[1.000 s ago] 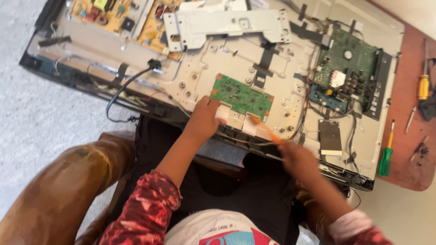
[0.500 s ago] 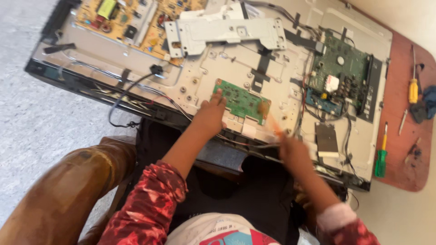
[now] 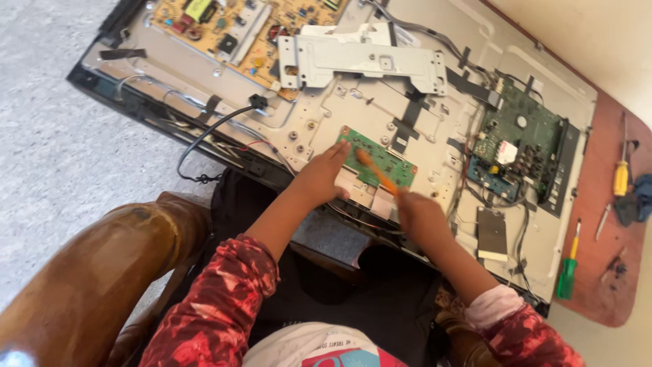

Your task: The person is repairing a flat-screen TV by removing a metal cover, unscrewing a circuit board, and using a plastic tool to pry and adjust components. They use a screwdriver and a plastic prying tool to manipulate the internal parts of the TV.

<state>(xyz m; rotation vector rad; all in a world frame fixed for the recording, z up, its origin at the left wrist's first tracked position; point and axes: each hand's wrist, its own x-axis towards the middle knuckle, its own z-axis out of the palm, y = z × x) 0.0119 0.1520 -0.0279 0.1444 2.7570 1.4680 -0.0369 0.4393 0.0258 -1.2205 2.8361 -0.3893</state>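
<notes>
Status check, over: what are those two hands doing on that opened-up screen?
Left hand flat on small green board. Right hand gripping orange tool, tip over board. Black flat cable runs just above.

There are three circuit boards on the opened panel: one yellow board [image 3: 224, 27] at the upper left of the frame, one small green board [image 3: 390, 163] in the middle, and one bigger green board [image 3: 523, 139] at the right. One grey metal bracket [image 3: 363, 61] lies at the top centre. On the brown desk [image 3: 598, 204] at the right edge I count two screwdrivers: one with a yellow handle [image 3: 621, 178] and one with a green handle [image 3: 566, 278]. One thin orange tool [image 3: 377, 172] crosses the small green board. Two hands are in view, the left hand [image 3: 319, 178] and the right hand [image 3: 421, 216].
</notes>
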